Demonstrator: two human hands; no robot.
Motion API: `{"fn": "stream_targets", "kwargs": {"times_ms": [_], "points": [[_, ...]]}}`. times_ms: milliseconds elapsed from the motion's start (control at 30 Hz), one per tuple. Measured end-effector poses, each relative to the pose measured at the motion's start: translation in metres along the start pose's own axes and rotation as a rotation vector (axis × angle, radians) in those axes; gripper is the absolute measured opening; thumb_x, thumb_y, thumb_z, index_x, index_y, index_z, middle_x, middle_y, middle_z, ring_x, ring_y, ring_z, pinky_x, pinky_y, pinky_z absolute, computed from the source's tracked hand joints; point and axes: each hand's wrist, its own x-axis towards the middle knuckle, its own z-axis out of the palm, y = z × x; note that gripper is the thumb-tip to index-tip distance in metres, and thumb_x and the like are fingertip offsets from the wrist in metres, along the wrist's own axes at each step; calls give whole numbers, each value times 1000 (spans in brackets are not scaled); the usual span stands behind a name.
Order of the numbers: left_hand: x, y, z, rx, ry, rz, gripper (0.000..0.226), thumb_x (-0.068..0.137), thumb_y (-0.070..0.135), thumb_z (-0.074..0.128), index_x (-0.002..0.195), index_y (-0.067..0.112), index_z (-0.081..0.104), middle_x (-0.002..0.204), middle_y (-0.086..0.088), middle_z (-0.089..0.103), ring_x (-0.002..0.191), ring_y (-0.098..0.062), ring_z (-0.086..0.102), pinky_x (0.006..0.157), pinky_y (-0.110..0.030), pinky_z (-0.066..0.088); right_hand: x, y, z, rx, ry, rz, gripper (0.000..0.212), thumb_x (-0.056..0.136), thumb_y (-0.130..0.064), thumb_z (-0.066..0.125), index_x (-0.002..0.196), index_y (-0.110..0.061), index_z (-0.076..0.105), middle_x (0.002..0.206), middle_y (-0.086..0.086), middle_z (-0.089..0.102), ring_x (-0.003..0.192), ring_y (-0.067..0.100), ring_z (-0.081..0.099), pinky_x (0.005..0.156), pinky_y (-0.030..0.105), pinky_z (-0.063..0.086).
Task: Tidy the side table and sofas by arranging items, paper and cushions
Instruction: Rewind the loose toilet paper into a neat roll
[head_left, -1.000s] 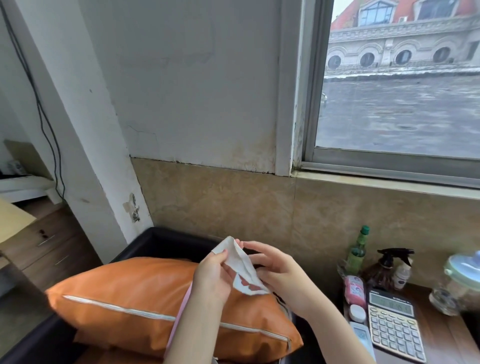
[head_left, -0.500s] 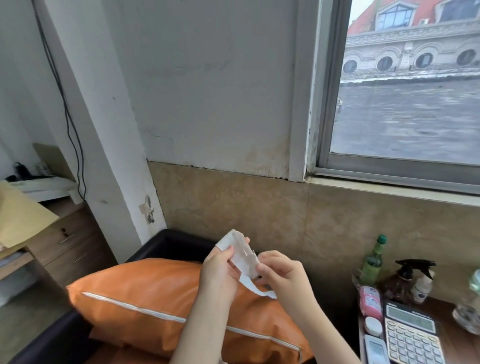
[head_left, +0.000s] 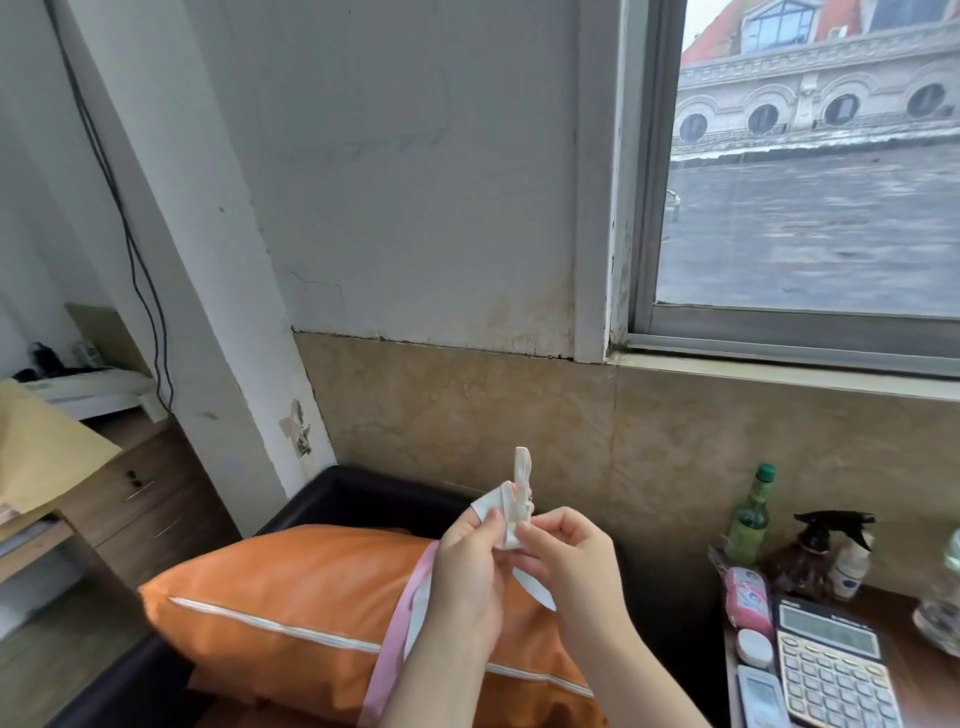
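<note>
Both hands work on a small piece of white paper (head_left: 511, 512), held up in the air above the orange cushion (head_left: 291, 603). The left hand (head_left: 470, 566) pinches the paper from the left side with thumb and fingertips, and the right hand (head_left: 566, 551) pinches it from the right, with the fingers curled in.

To do this step well, I think the folds should be pressed flat between the fingertips, one after the other, so that the paper becomes a compact piece. After this it can go to one fixed place, perhaps on the desk (head_left: 924, 670) at the right, beside the calculator (head_left: 831, 670).

The paper looks thin and soft, already creased. One narrow folded part stands upright above the fingers, and a pointed end hangs down below the right hand. Whether it is a tissue or a wrapper I cannot tell.
</note>
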Motion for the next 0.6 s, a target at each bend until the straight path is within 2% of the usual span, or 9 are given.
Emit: {"fn": "stream_targets", "kwargs": {"times_ms": [67, 167, 267, 367, 400, 467, 533, 600], "points": [[-3, 0, 1, -6, -12, 14, 29, 99, 2, 36, 101, 1, 65, 88, -12, 72, 80, -18, 68, 79, -29, 51, 0, 1, 1, 53, 0, 13, 16, 82, 8, 62, 67, 4, 57, 67, 14, 66, 65, 18, 67, 59, 21, 54], [-6, 0, 0, 32, 3, 64, 24, 96, -2, 43, 104, 4, 65, 100, -8, 73, 95, -15, 68, 90, -32, 48, -1, 2, 5, 97, -51, 41, 22, 78, 11, 64, 61, -1, 58, 75, 19, 66, 74, 24, 66, 71, 29, 56], [-6, 0, 1, 74, 51, 112, 26, 94, -8, 43, 103, 4, 65, 94, -8, 74, 88, -14, 70, 82, -30, 51, -1, 5, 4, 164, -79, 61, 40, 77, 16, 62, 48, -11, 54, 81, 24, 64, 80, 29, 65, 72, 32, 55], [-7, -2, 2, 82, 97, 128, 27, 92, -9, 45, 102, 6, 65, 93, -11, 73, 89, -20, 70, 83, -33, 52, -1, 7, 3, 105, -54, 22, 25, 78, 16, 60, 62, -3, 53, 79, 22, 62, 78, 26, 65, 63, 27, 55], [-8, -4, 1, 76, 101, 129, 27, 92, -10, 45, 102, 6, 65, 94, -12, 73, 90, -20, 70, 85, -35, 51, -1, 10, 3, 17, -26, -42, 21, 78, 14, 61, 68, -2, 53, 78, 18, 61, 75, 24, 64, 61, 25, 55], [-8, -5, 2, 50, 90, 126, 28, 92, -10, 44, 102, 5, 65, 95, -13, 73, 87, -21, 70, 84, -36, 52, 2, 16, 0, -260, 45, -316, 21, 77, 7, 66, 74, -10, 55, 79, 4, 63, 75, 18, 63, 63, 23, 52], [-8, -4, 3, 8, 77, 113, 29, 92, -12, 42, 99, 4, 66, 93, -14, 72, 86, -22, 69, 81, -33, 53, 4, 19, -5, -515, 18, -657, 26, 74, 2, 61, 81, -23, 60, 92, -10, 62, 88, 8, 62, 74, 15, 48], [-8, -2, 5, -51, 58, 82, 32, 91, -14, 39, 99, 2, 66, 89, -14, 72, 83, -21, 69, 73, -26, 56, 8, 26, -11, -675, -80, -876, 38, 69, -4, 55, 94, -31, 63, 108, -13, 61, 108, 1, 55, 89, 13, 43]]}}
